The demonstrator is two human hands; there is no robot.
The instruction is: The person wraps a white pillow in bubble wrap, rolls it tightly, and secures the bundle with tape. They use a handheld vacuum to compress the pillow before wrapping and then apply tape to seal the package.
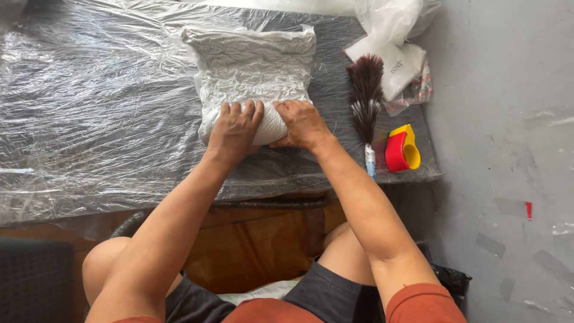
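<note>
Knees at bottom, both arms stretched forward over the wooden edge onto a plastic-covered table. Left hand and right hand sit side by side, palms down, fingers curled over the rolled near end of a white cloth in a plastic bag, likely pressing to keep the roll tight. Cloth lies mid-table, just beyond the hands. Right of it: duster, red-yellow tape dispenser. Farther: white bags.

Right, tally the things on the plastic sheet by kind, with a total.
White textured cloth, under both hands: 1
Feather duster: 1
Red-and-yellow tape dispenser: 1
Clear bags with white contents: about 2, overlapping
Total: about 5
</note>
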